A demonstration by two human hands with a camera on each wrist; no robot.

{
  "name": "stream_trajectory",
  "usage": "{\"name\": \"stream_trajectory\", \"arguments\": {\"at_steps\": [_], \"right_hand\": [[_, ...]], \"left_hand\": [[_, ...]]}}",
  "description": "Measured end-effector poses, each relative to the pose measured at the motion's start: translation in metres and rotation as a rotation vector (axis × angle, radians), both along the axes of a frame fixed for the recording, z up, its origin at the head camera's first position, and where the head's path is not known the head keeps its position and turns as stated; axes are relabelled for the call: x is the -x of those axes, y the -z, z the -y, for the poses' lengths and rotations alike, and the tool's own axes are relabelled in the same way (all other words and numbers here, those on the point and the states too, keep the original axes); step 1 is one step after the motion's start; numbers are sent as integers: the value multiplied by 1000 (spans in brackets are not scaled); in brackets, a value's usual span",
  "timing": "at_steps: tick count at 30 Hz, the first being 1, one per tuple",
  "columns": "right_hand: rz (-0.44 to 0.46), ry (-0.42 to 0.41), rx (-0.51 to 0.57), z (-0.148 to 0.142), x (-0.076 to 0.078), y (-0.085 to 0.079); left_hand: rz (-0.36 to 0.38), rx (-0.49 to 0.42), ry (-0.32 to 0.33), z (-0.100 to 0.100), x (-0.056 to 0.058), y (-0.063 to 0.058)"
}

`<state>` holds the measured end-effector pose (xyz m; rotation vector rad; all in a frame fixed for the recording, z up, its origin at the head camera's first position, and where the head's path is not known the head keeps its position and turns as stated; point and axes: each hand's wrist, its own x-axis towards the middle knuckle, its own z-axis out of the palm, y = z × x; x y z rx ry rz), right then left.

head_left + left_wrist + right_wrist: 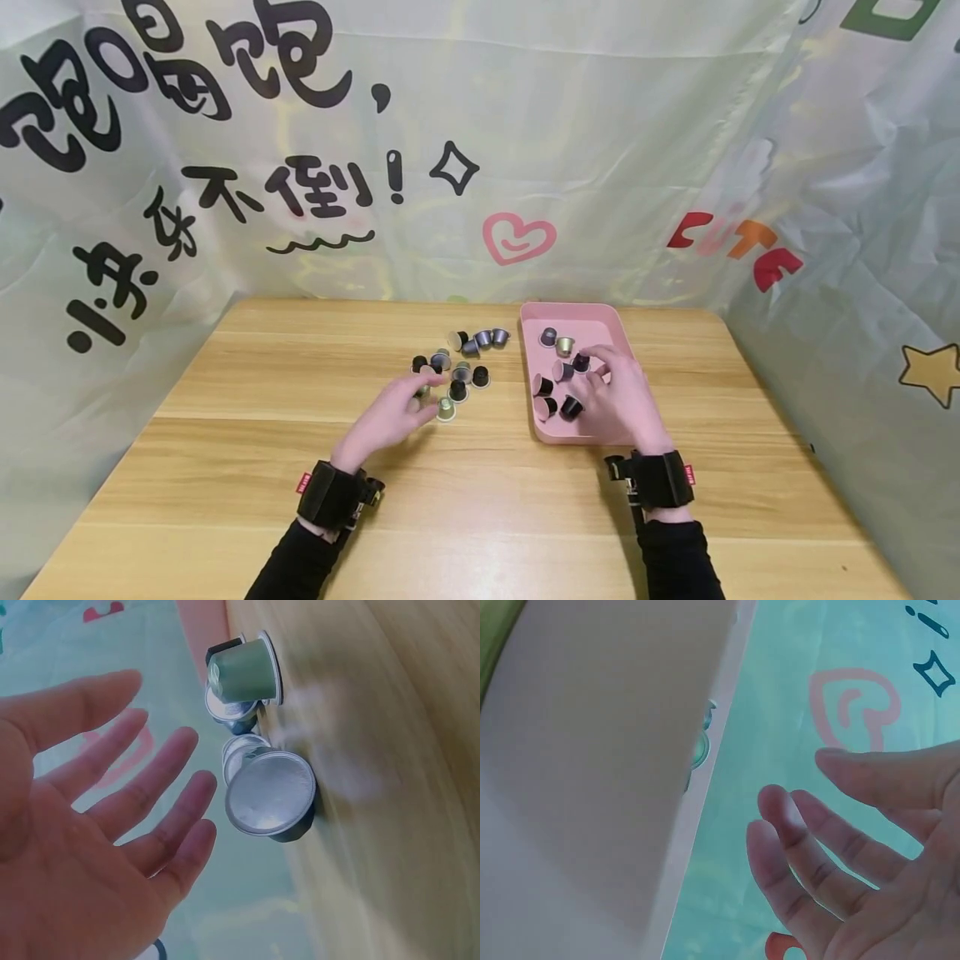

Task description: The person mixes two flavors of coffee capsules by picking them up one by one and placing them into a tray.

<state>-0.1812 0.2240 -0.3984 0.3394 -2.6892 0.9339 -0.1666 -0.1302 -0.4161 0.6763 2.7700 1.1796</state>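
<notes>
Over the left end of a loose group of coffee capsules, my left hand (388, 414) hovers with fingers spread and nothing in them. A pale green capsule (246, 671) stands close to its fingertips, and a capsule with a silver foil lid (270, 793) lies tipped beside it. My right hand (628, 398) is above the right side of a pink tray (588, 315). Its fingers are loosely bent and hold nothing in the right wrist view. A black capsule (581, 362) in the tray is near those fingertips. The hand hides part of the tray floor.
Several black, grey and gold capsules lie in the tray, among them a gold one (565, 347). Behind the loose group, a row of dark blue-grey capsules (483, 339) lies on the wooden table (480, 517). A printed cloth (600, 167) hangs around the table's back and sides.
</notes>
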Motion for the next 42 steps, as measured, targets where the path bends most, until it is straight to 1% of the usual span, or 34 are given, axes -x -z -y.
{"name": "stream_trajectory", "arguments": {"at_steps": [3, 5, 7, 11, 15, 24, 29, 36, 42], "right_hand": [[-10, 19, 16, 0, 0, -2], [-17, 36, 26, 0, 0, -3], [-21, 51, 33, 0, 0, -3], [-43, 66, 35, 0, 0, -4], [-60, 72, 37, 0, 1, -4], [-82, 94, 50, 1, 1, -5], [-97, 102, 59, 2, 1, -5], [-100, 95, 64, 2, 1, -4], [-112, 94, 65, 2, 1, -3]], "left_hand": [[-54, 86, 18, -3, -4, -1], [-76, 134, 35, -4, -6, -2], [-79, 166, 49, -6, -8, -2], [-104, 215, 56, -8, -10, -2], [-127, 235, 54, -9, -10, -1], [-143, 260, 67, -10, -9, 2], [-140, 260, 85, -9, -9, 3], [-115, 256, 78, -10, -9, 4], [-108, 263, 85, -10, -9, 3]]}}
